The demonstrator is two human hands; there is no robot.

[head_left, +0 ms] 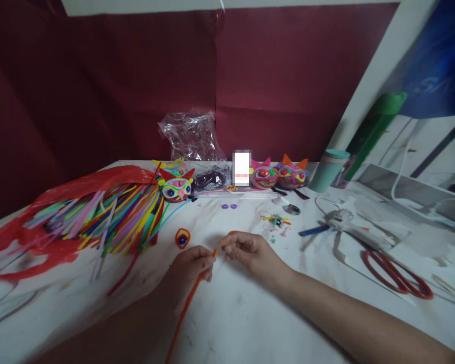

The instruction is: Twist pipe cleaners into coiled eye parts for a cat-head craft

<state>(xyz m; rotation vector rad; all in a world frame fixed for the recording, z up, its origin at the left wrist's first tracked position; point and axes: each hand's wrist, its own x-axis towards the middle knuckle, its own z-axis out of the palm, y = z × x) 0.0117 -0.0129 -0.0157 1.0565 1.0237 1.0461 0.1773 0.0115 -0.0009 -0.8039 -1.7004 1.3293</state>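
Note:
My left hand (193, 264) pinches an orange pipe cleaner (187, 306), whose short end pokes up past the thumb while the long part hangs down toward the near edge. Just to the right, my right hand (252, 251) has its thumb and fingers closed together close to that short end; whatever lies between the fingertips is too small to make out. Beyond my left hand lies an eye-shaped piece (182, 239) with an orange rim and a dark blue centre. A bit of orange shows behind my right fingers, mostly hidden.
Many coloured pipe cleaners (125, 222) spill from a red plastic bag (98, 177) at left. Decorated animal heads (177, 186) stand along the back near two purple buttons (229, 206). At right are red-handled scissors (398, 275), a glue gun (337, 220) and a green cup (329, 171).

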